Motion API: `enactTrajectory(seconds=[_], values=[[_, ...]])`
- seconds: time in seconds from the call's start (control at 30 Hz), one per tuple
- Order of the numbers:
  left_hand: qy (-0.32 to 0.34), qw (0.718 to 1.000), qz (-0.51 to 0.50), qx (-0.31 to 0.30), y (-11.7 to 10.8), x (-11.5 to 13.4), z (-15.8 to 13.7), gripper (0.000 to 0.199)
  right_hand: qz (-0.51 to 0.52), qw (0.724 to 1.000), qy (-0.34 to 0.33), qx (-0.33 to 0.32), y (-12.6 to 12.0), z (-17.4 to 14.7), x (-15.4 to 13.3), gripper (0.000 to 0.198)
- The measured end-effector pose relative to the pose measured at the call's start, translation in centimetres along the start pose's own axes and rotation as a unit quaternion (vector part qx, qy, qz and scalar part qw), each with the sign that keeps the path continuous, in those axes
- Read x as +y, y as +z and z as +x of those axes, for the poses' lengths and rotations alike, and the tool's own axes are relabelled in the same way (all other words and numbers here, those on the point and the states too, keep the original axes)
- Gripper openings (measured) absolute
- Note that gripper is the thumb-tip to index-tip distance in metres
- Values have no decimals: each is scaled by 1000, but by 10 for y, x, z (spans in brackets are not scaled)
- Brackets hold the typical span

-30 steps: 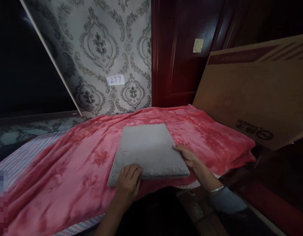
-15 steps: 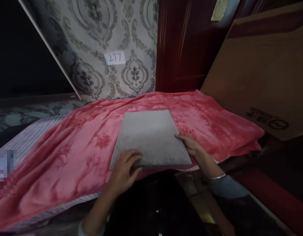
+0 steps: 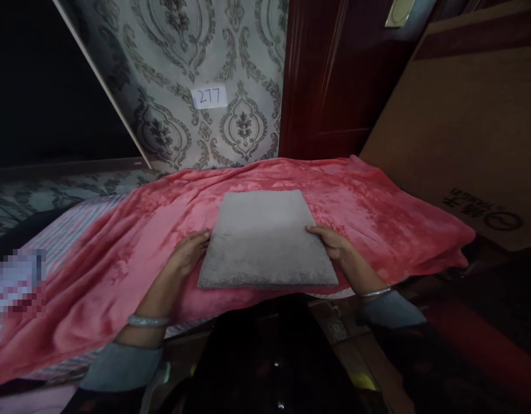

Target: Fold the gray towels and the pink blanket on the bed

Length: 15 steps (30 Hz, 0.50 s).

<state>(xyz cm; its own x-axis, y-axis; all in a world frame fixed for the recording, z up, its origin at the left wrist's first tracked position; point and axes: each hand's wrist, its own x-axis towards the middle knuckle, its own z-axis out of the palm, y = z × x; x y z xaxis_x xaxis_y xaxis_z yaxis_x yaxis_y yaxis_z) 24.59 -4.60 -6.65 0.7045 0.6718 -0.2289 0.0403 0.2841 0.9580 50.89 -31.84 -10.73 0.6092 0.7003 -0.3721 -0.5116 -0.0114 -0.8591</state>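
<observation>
A flat grey square mat [image 3: 267,238] with a soft, plush-looking surface lies on a pink blanket [image 3: 161,230] in front of me. At its left edge is my left hand [image 3: 190,250], fingers curled against the side, the tips partly hidden. My right hand [image 3: 332,241] grips the opposite edge, its thumb on the top face and the other fingers along or under the side. The mat's near edge looks straight, and its corners lie flat.
Striped cloth [image 3: 81,215] shows beneath the blanket on the left. A large cardboard box [image 3: 459,126] leans at the right, beside a dark red door [image 3: 325,86]. A dark screen [image 3: 53,86] stands at the left. Paper marked 277 [image 3: 209,96] is on the wallpaper.
My left hand has moved from the mat's near left corner up to its left edge. My right hand keeps its hold on the right edge. The view has shifted slightly.
</observation>
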Motion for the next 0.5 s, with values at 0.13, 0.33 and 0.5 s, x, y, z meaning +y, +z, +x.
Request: enactTrajectory(seconds=[0.13,0.33,0.5], values=[[-32,999,14,-20,7,7,11,14,-18,999,43,11,9,5,-7,18],[-88,996,8,-16,19,8,26,8,-8,998,-68,13,11,-3,-13,30],[-113,992,-20,-60,28,4,36,13,-16,999,-44,18,-6,-15,-10,28]])
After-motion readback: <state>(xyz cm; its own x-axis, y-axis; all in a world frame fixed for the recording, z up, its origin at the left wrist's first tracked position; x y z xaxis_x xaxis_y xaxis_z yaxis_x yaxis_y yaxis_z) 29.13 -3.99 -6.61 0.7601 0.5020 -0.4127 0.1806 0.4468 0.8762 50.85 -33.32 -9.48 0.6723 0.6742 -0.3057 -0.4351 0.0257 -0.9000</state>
